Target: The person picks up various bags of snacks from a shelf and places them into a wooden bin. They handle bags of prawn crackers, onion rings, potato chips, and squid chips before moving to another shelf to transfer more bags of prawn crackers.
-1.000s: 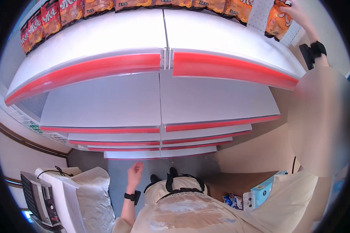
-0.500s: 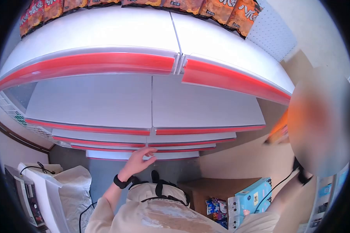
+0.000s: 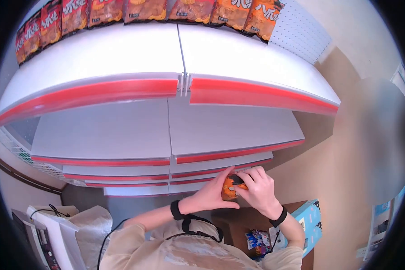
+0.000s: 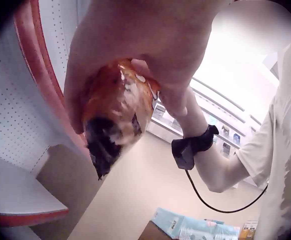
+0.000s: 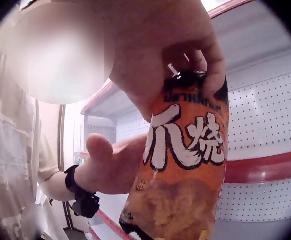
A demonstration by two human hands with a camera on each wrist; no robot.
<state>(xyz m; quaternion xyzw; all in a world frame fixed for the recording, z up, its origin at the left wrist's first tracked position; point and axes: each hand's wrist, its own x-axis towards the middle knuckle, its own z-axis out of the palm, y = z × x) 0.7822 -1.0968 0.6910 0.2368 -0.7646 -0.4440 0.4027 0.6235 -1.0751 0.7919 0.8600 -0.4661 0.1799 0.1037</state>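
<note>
An orange snack bag (image 3: 229, 189) with a black edge and large white lettering is held in front of my body, below the upper shelf. At its black top edge, my right hand (image 3: 258, 189) grips the bag with bent fingers, also plain in the right wrist view. My left hand (image 3: 211, 191) is beside the bag, with fingers and thumb spread apart and the bag in the gap between them. In the right wrist view the bag's printed front (image 5: 180, 170) covers part of the left hand (image 5: 113, 162). The left wrist view shows the bag's crinkled black end (image 4: 103, 145).
A row of red and orange snack bags (image 3: 144, 11) stands along the back of the white upper shelf (image 3: 108, 54). Lower shelves (image 3: 99, 130) with red edges lie beneath. A blue box (image 3: 311, 227) and a cardboard box with colourful packets (image 3: 258, 240) are below right.
My right hand has brought an orange snack bag from the far right end of the upper shelf down to my front. My left hand has risen from beside my body to the bag.
</note>
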